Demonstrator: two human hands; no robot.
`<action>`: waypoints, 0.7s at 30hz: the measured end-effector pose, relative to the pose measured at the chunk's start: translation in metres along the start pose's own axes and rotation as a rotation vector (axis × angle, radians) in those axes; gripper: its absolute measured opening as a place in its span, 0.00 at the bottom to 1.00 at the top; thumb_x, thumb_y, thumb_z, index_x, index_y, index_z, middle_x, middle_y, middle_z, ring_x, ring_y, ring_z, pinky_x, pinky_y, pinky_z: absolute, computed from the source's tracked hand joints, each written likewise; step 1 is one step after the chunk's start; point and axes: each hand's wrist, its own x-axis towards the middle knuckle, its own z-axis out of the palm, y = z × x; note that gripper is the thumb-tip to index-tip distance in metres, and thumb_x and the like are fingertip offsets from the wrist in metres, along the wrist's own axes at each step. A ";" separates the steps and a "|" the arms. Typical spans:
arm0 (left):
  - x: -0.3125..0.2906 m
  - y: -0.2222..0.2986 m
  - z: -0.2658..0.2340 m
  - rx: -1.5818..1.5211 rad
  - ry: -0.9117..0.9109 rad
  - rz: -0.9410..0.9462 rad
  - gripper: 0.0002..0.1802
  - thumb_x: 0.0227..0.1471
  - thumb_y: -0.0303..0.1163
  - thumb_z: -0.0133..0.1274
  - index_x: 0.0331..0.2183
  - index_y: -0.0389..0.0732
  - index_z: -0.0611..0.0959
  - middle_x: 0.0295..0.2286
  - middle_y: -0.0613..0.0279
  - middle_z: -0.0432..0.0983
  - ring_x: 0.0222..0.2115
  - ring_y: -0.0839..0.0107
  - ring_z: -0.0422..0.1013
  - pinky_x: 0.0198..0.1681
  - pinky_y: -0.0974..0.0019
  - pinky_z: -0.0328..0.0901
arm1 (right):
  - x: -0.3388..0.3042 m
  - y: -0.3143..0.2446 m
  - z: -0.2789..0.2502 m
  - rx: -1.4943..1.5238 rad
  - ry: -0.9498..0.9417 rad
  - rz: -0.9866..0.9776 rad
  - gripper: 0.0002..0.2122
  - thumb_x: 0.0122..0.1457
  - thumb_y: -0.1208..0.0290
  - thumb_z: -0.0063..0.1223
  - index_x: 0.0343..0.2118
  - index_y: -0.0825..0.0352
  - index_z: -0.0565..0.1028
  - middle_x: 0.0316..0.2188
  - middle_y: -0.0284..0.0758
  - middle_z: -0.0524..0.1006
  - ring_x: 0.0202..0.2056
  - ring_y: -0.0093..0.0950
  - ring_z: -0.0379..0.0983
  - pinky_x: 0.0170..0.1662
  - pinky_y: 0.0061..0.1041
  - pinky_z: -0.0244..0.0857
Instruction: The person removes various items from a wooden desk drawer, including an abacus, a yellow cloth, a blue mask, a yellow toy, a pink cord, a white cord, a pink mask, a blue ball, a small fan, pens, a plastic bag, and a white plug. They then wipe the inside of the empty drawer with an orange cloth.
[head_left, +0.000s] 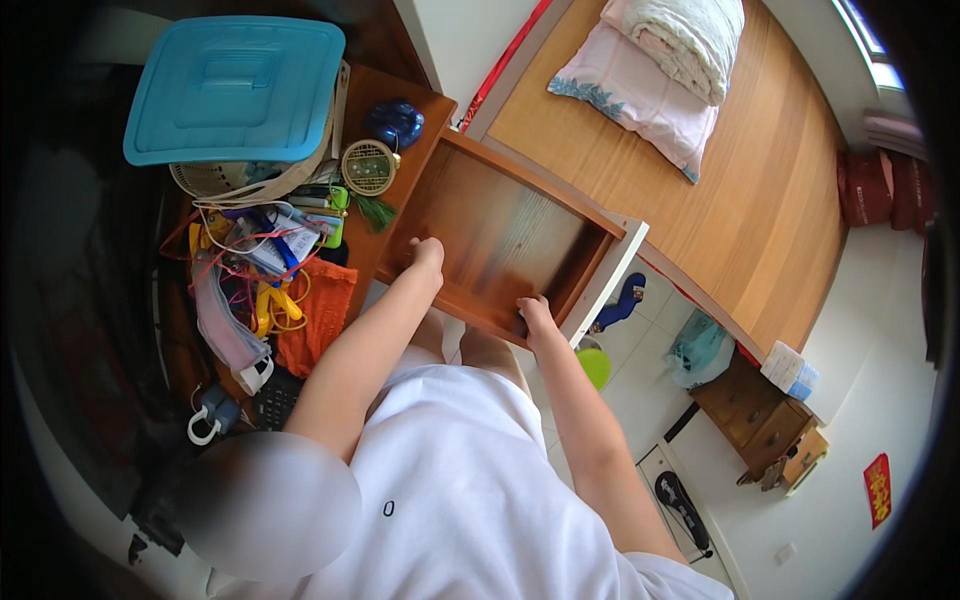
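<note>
An empty wooden drawer (pixel 510 235) with a white front panel (pixel 606 285) is in front of my body, its open top facing up. My left hand (pixel 428 258) is closed over the drawer's near side wall, towards its left end. My right hand (pixel 536 314) grips that same wall close to the white front, fingers curled over the rim. The undersides of both hands are hidden. Beside the drawer's left end is a brown wooden desktop (pixel 420 120).
On the desktop are a basket with a blue lid (pixel 240 90), a dark blue ornament (pixel 395 123), a round tasselled ornament (pixel 369 167), an orange cloth (pixel 318 315) and cables. Beyond the drawer, a wooden bed platform (pixel 740 220) bears folded bedding (pixel 670 75). A blue slipper (pixel 625 300) lies on the floor.
</note>
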 end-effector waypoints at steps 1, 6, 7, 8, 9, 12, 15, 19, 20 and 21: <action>0.013 -0.001 -0.003 -0.149 -0.132 -0.107 0.29 0.47 0.26 0.40 0.54 0.38 0.59 0.58 0.50 0.48 0.58 0.60 0.48 0.58 0.51 0.44 | 0.005 0.002 0.001 -0.009 0.015 0.000 0.32 0.48 0.70 0.48 0.58 0.67 0.54 0.57 0.46 0.55 0.56 0.41 0.56 0.55 0.33 0.53; 0.022 -0.014 0.006 -0.027 -0.056 -0.146 0.27 0.46 0.27 0.42 0.51 0.37 0.63 0.56 0.51 0.51 0.57 0.60 0.49 0.58 0.52 0.43 | 0.002 -0.012 0.004 -0.041 -0.035 -0.039 0.26 0.46 0.77 0.40 0.53 0.70 0.62 0.50 0.46 0.66 0.53 0.38 0.60 0.54 0.27 0.54; 0.013 -0.014 0.009 -0.009 -0.022 -0.150 0.27 0.46 0.28 0.43 0.51 0.37 0.64 0.55 0.51 0.52 0.56 0.60 0.49 0.58 0.52 0.43 | -0.008 -0.021 0.007 -0.037 -0.052 -0.050 0.26 0.46 0.78 0.38 0.52 0.71 0.63 0.49 0.46 0.68 0.53 0.38 0.61 0.54 0.26 0.53; 0.001 -0.012 0.012 -0.001 -0.058 -0.158 0.26 0.46 0.28 0.43 0.50 0.36 0.64 0.54 0.51 0.53 0.55 0.61 0.51 0.59 0.53 0.42 | -0.004 -0.018 0.011 -0.043 -0.040 -0.077 0.25 0.46 0.78 0.38 0.52 0.71 0.64 0.48 0.46 0.68 0.52 0.37 0.62 0.53 0.26 0.54; -0.010 -0.009 0.015 0.006 -0.093 -0.166 0.26 0.46 0.29 0.44 0.49 0.36 0.65 0.53 0.51 0.54 0.53 0.62 0.52 0.59 0.55 0.42 | 0.000 -0.015 0.015 -0.049 -0.028 -0.103 0.24 0.46 0.78 0.38 0.51 0.71 0.64 0.47 0.45 0.69 0.51 0.37 0.63 0.53 0.25 0.54; -0.033 -0.008 0.015 0.078 -0.134 -0.132 0.20 0.45 0.30 0.44 0.44 0.37 0.68 0.43 0.53 0.61 0.42 0.65 0.59 0.53 0.59 0.51 | 0.001 -0.020 0.033 -0.083 -0.072 -0.149 0.24 0.47 0.79 0.37 0.51 0.71 0.65 0.47 0.45 0.70 0.51 0.37 0.63 0.53 0.26 0.54; -0.022 -0.019 0.016 0.173 -0.195 -0.092 0.12 0.44 0.30 0.43 0.35 0.39 0.70 0.31 0.57 0.63 0.28 0.70 0.59 0.36 0.62 0.58 | 0.013 -0.016 0.051 -0.107 -0.097 -0.205 0.23 0.48 0.79 0.36 0.51 0.71 0.65 0.48 0.46 0.69 0.52 0.37 0.63 0.54 0.27 0.54; -0.022 -0.024 0.021 0.228 -0.238 -0.058 0.02 0.42 0.30 0.42 0.22 0.43 0.68 0.20 0.64 0.58 0.19 0.73 0.52 0.20 0.65 0.46 | 0.008 -0.025 0.068 -0.139 -0.164 -0.252 0.24 0.49 0.81 0.36 0.52 0.70 0.64 0.48 0.44 0.70 0.51 0.37 0.63 0.53 0.26 0.55; -0.033 -0.018 0.023 0.232 -0.254 -0.050 0.03 0.42 0.30 0.42 0.21 0.44 0.68 0.20 0.64 0.58 0.19 0.73 0.52 0.20 0.65 0.46 | 0.001 -0.028 0.070 -0.097 -0.188 -0.234 0.24 0.49 0.80 0.37 0.53 0.70 0.63 0.47 0.43 0.70 0.51 0.37 0.63 0.53 0.26 0.55; -0.045 -0.013 0.025 0.242 -0.296 -0.077 0.03 0.44 0.29 0.42 0.22 0.43 0.70 0.21 0.64 0.61 0.22 0.72 0.57 0.23 0.65 0.50 | -0.006 -0.032 0.072 -0.055 -0.211 -0.215 0.24 0.49 0.80 0.37 0.53 0.70 0.63 0.47 0.43 0.70 0.50 0.36 0.64 0.52 0.26 0.56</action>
